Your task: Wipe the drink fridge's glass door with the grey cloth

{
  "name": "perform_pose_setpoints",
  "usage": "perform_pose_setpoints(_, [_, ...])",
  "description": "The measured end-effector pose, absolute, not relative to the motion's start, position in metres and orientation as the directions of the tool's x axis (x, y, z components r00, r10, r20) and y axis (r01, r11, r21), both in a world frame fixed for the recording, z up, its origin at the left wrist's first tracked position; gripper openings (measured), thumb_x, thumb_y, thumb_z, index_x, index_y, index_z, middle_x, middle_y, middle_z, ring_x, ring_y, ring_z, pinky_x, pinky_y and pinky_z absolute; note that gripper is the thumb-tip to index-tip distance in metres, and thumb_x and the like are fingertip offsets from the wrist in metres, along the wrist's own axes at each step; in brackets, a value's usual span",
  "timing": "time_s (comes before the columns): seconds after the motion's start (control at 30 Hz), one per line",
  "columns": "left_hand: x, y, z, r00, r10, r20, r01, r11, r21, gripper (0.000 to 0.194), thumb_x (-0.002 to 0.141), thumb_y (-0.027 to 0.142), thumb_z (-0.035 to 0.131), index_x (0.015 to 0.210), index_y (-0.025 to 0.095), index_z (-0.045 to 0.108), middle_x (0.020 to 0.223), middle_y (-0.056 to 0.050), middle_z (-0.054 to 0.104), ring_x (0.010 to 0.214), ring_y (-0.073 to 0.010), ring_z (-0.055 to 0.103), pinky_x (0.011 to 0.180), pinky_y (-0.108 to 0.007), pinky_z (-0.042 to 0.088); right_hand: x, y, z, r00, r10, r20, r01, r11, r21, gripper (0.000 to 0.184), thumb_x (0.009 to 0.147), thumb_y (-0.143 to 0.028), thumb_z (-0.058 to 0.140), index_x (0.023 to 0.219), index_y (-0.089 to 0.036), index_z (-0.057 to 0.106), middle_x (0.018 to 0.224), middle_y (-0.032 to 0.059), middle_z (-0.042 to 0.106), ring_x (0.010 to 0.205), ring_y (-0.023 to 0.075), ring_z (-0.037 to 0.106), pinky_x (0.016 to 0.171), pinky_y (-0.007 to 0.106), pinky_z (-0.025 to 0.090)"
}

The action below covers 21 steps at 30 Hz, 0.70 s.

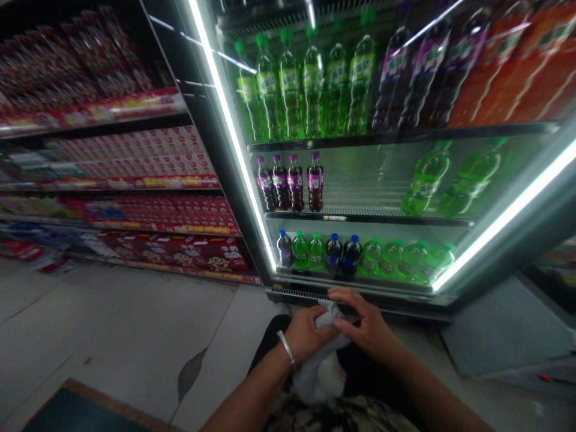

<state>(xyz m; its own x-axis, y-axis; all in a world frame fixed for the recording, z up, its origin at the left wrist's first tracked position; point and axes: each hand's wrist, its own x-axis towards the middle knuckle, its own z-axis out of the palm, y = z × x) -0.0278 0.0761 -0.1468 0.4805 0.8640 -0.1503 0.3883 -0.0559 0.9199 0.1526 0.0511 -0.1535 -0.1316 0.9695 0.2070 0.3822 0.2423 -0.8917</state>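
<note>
Both my hands meet low in the middle of the view, over my lap. My left hand (305,333), with a silver bangle on its wrist, grips a white cloth (320,371) that hangs down between my knees. My right hand (363,321) pinches the top of the same cloth from the right. Just beyond my fingers is the base grille of a lit drinks fridge (306,295). Its bottom shelf holds small green and dark bottles (333,253).
The fridge's glass door (504,222) stands open to the right, lit along its edge. Small purple bottles (294,183) fill the middle shelf; tall green, purple and orange bottles stand above. Store shelves of red packages (135,174) line the left. Pale floor tiles (112,336) and a mat corner (76,411) lie lower left.
</note>
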Motion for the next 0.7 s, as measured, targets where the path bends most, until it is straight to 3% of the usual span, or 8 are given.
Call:
perform_pose_setpoints(0.07, [-0.026, 0.075, -0.142, 0.537, 0.837, -0.103, 0.412, -0.154, 0.898, 0.035, 0.070, 0.036, 0.062, 0.095, 0.012, 0.072, 0.086, -0.005, 0.067, 0.080, -0.0206, 0.057, 0.075, -0.032, 0.039, 0.151, 0.051, -0.147, -0.285, 0.920, 0.269, 0.476, 0.380, -0.793, 0.034, 0.075, -0.026, 0.058, 0.108, -0.026, 0.067, 0.122, 0.0058, 0.065, 0.119, 0.0234, 0.055, 0.105, 0.046, 0.038])
perform_pose_setpoints(0.17, [-0.030, 0.075, -0.138, 0.544, 0.825, -0.152, 0.479, -0.156, 0.864, 0.031, 0.065, 0.032, 0.066, 0.089, 0.013, 0.072, 0.082, -0.004, 0.064, 0.078, -0.0195, 0.056, 0.074, -0.031, 0.038, 0.155, 0.052, -0.146, -0.322, 0.923, 0.211, 0.553, 0.364, -0.750, 0.027, 0.075, -0.022, 0.049, 0.093, -0.022, 0.068, 0.098, 0.0051, 0.070, 0.100, 0.0210, 0.060, 0.095, 0.044, 0.042])
perform_pose_setpoints(0.27, [-0.038, 0.079, -0.138, 0.505, 0.840, -0.197, 0.464, -0.072, 0.883, 0.024, 0.061, 0.030, 0.069, 0.078, 0.014, 0.070, 0.077, -0.001, 0.060, 0.077, -0.0180, 0.054, 0.072, -0.030, 0.038, 0.168, 0.054, -0.154, -0.223, 0.968, 0.115, 0.597, 0.229, -0.769, 0.022, 0.075, -0.027, 0.047, 0.084, -0.021, 0.066, 0.088, 0.0037, 0.069, 0.092, 0.0202, 0.060, 0.090, 0.041, 0.043])
perform_pose_setpoints(0.43, [-0.053, 0.088, -0.138, 0.454, 0.831, -0.321, 0.170, 0.273, 0.947, 0.037, 0.057, 0.040, 0.076, 0.080, 0.013, 0.067, 0.068, 0.002, 0.060, 0.064, -0.0138, 0.053, 0.062, -0.028, 0.039, 0.195, 0.061, -0.170, 0.026, 0.998, 0.049, 0.595, 0.024, -0.804, 0.024, 0.072, -0.038, 0.047, 0.075, -0.021, 0.063, 0.081, 0.0038, 0.068, 0.085, 0.0226, 0.062, 0.087, 0.043, 0.045])
perform_pose_setpoints(0.57, [-0.051, 0.088, -0.135, 0.436, 0.825, -0.360, -0.010, 0.404, 0.915, 0.051, 0.053, 0.045, 0.083, 0.088, 0.012, 0.068, 0.071, 0.001, 0.065, 0.064, -0.0134, 0.056, 0.063, -0.027, 0.042, 0.195, 0.062, -0.160, 0.134, 0.987, 0.085, 0.413, 0.022, -0.910, 0.031, 0.077, -0.045, 0.055, 0.094, -0.022, 0.067, 0.103, 0.0053, 0.070, 0.101, 0.0233, 0.064, 0.098, 0.042, 0.045])
perform_pose_setpoints(0.7, [-0.041, 0.083, -0.131, 0.523, 0.807, -0.275, 0.071, 0.280, 0.957, 0.038, 0.060, 0.041, 0.081, 0.083, 0.012, 0.071, 0.067, 0.003, 0.062, 0.061, -0.0099, 0.051, 0.059, -0.024, 0.037, 0.175, 0.058, -0.135, -0.066, 0.983, 0.170, 0.346, 0.182, -0.920, 0.049, 0.075, -0.046, 0.067, 0.119, -0.024, 0.063, 0.133, 0.0060, 0.060, 0.129, 0.0257, 0.050, 0.113, 0.043, 0.035])
